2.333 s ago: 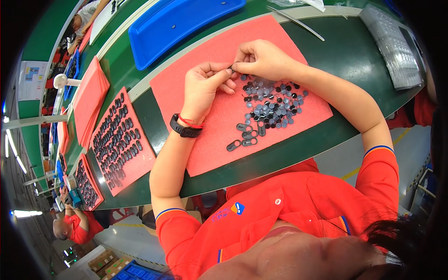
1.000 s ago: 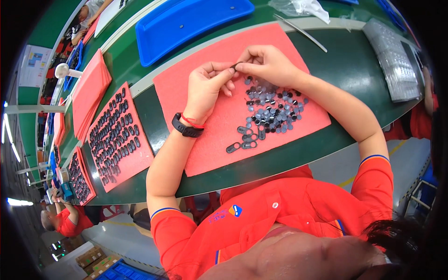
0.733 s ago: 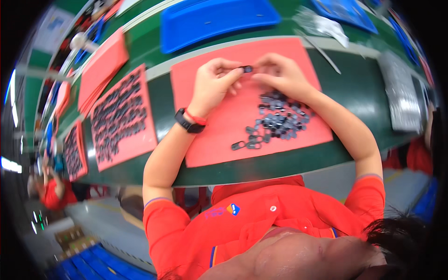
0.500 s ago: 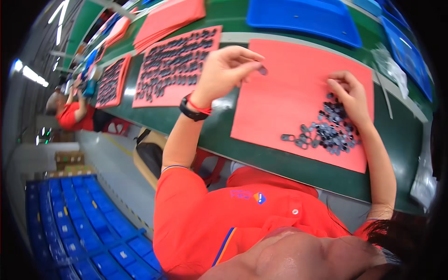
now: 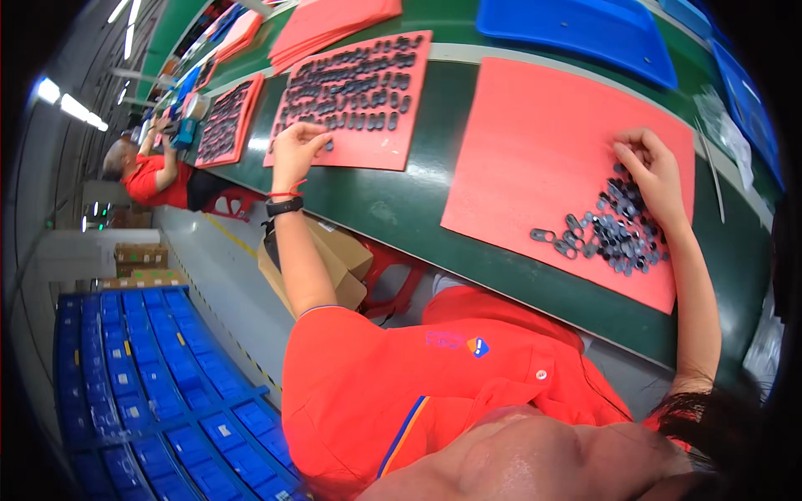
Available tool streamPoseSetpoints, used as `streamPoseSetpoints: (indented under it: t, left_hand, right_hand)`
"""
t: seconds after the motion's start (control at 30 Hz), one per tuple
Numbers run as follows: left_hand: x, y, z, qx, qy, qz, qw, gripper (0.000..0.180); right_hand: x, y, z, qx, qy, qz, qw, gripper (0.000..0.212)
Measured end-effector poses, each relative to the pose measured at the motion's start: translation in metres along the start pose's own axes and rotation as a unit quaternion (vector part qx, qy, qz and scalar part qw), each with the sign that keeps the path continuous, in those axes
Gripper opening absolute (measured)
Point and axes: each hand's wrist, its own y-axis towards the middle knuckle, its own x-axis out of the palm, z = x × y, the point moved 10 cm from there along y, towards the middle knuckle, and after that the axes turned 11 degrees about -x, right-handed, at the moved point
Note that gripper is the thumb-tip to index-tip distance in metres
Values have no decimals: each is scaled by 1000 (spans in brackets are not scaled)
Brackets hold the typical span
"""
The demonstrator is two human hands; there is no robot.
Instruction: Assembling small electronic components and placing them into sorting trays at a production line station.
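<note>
My left hand (image 5: 299,152) is over the near edge of a pink sheet (image 5: 393,154) that carries rows of dark oval parts (image 5: 355,82). Thumb and fingers are pinched together, with a small dark part (image 5: 329,145) at their tips. My right hand (image 5: 650,171) hovers beside a heap of small dark glossy pieces (image 5: 626,230) on a larger pink sheet (image 5: 535,150). Its fingers are curled in a pinch; what they hold, if anything, is hidden. Several dark oval pieces with holes (image 5: 571,237) lie loose at the heap's left side.
Blue trays (image 5: 576,33) stand beyond the sheets on the green table (image 5: 418,196). A clear plastic bag (image 5: 725,134) lies at the right. Stacked pink sheets (image 5: 330,25) are at the back. Left, another person (image 5: 154,175) sits at the table; blue bins (image 5: 167,376) and a cardboard box (image 5: 330,259) stand below.
My left hand has swung left from the larger sheet to the sheet of rows, a small dark part at its fingertips. My right hand stays by the heap. The whole view has shifted slightly.
</note>
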Motion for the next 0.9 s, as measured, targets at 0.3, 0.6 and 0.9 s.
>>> streamPoseSetpoints:
  t: [0.3, 0.6, 0.9]
  left_hand:
    - [20, 3, 75, 105, -23, 70, 992, 14]
    - [192, -13, 259, 370, -36, -101, 923, 22]
    - [245, 31, 316, 395, 26, 4, 918, 21]
  right_hand:
    - [9, 10, -21, -69, -66, -53, 994, 14]
    - [22, -10, -54, -149, -47, -202, 967, 16]
    - [32, -13, -55, -175, -74, -227, 955, 13]
